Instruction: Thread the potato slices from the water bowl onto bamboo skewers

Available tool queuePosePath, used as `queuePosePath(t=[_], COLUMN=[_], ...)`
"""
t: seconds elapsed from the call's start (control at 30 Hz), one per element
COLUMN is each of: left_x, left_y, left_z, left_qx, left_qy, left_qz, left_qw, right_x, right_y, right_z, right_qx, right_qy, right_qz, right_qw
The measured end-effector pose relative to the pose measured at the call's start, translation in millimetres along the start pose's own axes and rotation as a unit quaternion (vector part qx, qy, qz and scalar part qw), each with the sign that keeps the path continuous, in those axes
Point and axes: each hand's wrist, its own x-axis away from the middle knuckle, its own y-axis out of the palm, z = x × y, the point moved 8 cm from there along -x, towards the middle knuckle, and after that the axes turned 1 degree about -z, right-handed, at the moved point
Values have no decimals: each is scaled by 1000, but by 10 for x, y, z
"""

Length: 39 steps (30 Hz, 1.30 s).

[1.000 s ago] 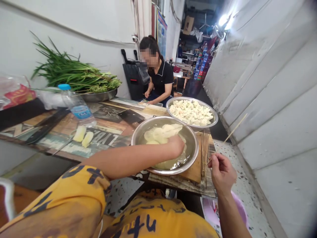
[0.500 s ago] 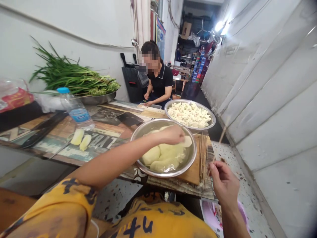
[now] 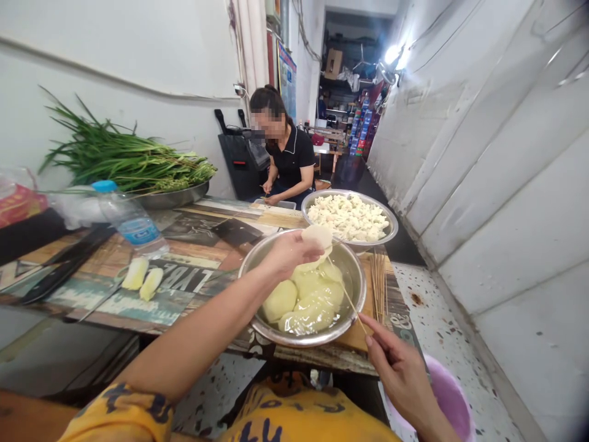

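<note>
My left hand (image 3: 288,252) pinches a thin pale potato slice (image 3: 317,236) above a steel bowl (image 3: 359,294) that holds water and peeled potato pieces (image 3: 304,301). My right hand (image 3: 398,368), at the lower right, grips a bamboo skewer (image 3: 347,296) whose tip points up and left toward the slice. A bundle of skewers (image 3: 380,282) lies on the wooden board to the right of the bowl.
A second steel bowl of white pieces (image 3: 348,216) stands behind. Left on the table (image 3: 193,279) are a water bottle (image 3: 131,221), two pale vegetable pieces (image 3: 143,281) and a tray of green chives (image 3: 124,162). Another person (image 3: 285,153) sits at the far end. A pink basin (image 3: 448,399) sits on the floor.
My left hand has risen out of the bowl with a slice. My right hand has swung the skewer from pointing up-right to pointing left at the slice.
</note>
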Motion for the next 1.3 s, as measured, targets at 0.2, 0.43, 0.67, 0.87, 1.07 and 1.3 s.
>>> queuePosePath(t=[0.2,0.43,0.67,0.87,1.07,1.3], left_x=[-40,14,56,81,67,34], left_y=[-1,-10,11,60,97,86], left_z=[-1,78,147,161,143,134], left_qx=[-40,-78,-150,-210,-156,-215], left_qy=[34,75,142,159,135,144], left_qz=[-24,8,28,15,-13,-12], left_qw=[998,994,978,965,978,966], right_x=[-39,-57,-50,-6,-6,-37], right_y=[26,30,18,74,273,-5], right_z=[-47,-48,-32,161,360,77], right_qx=[8,35,21,-101,-276,39], right_qy=[-19,-21,-3,87,180,-65], right_qz=[5,9,5,-8,-67,56], right_qw=[1000,999,1000,991,942,996])
